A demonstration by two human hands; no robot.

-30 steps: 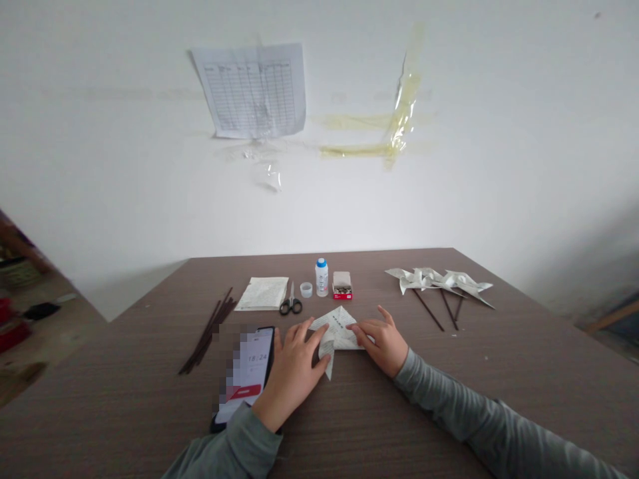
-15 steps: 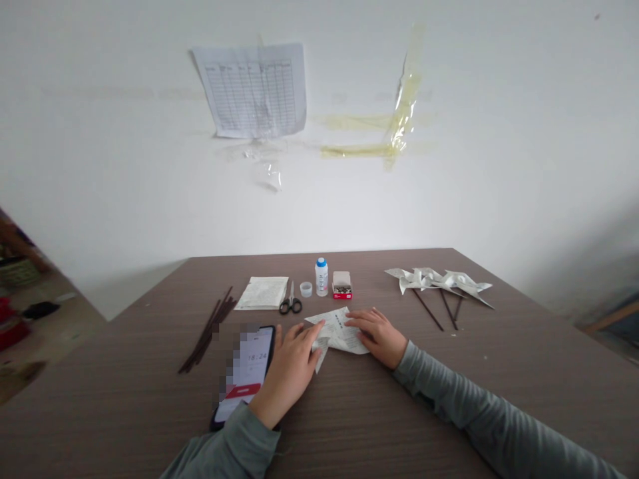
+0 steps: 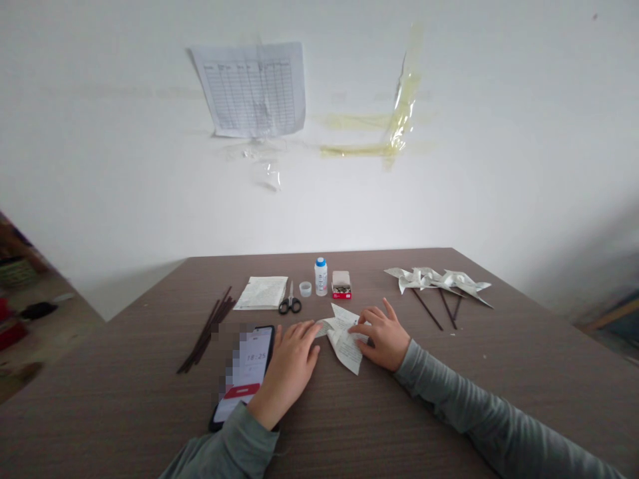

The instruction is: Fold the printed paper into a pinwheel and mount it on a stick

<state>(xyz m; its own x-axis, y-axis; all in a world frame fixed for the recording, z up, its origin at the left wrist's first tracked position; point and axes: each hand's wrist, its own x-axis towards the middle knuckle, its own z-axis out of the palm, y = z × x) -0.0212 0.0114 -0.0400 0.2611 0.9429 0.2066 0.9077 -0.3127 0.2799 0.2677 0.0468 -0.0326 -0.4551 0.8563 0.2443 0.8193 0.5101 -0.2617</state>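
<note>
Brown table (image 3: 359,426) | folded paper (image 3: 344,347) between spread left hand (image 3: 289,366) and bent right hand (image 3: 384,339) | right pinch unclear

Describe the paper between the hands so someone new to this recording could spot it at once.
On the brown table, nearer than the white bottle, find the left hand and right hand. The printed paper lies between them, at their fingertips. Its pointed corners set it apart from the squarish paper beside the scissors; unlike the pinwheels, it shows no stick.
</note>
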